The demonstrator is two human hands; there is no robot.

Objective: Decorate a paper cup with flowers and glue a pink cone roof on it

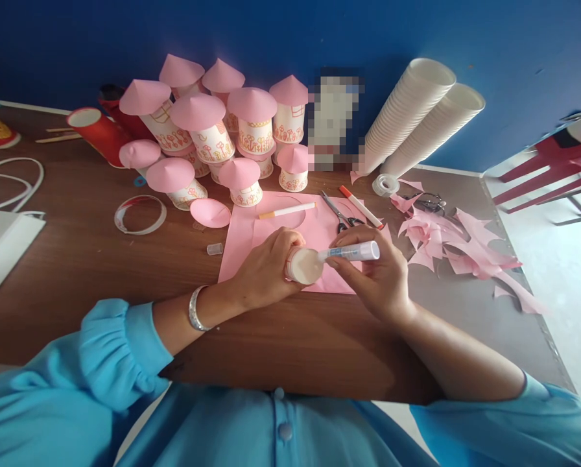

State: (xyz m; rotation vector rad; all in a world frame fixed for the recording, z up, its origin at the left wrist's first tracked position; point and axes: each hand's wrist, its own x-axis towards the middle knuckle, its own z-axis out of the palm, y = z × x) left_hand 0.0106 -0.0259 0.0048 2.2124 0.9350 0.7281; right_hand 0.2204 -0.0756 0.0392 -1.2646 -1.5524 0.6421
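My left hand (266, 267) is closed round a small white paper cup (306, 266), its flat round end turned up toward me. In my right hand (380, 275) is a white glue pen (351, 251), held almost level with its tip at the edge of the cup's end. Both hands are above pink paper sheets (242, 227). On the paper lie an orange-capped marker (288, 211), a red-capped marker (361, 207) and scissors (339, 213). A small clear cap (215, 249) lies to the left, near a pink paper cone (211, 213).
Several decorated cups with pink cone roofs (198, 113) stand at the back. Two tall stacks of paper cups (410, 113) lean at the blue wall. Pink scraps (458, 240) lie at right, near a clear tape roll (386, 185). A larger tape roll (140, 215) and a power strip (3, 250) are at left.
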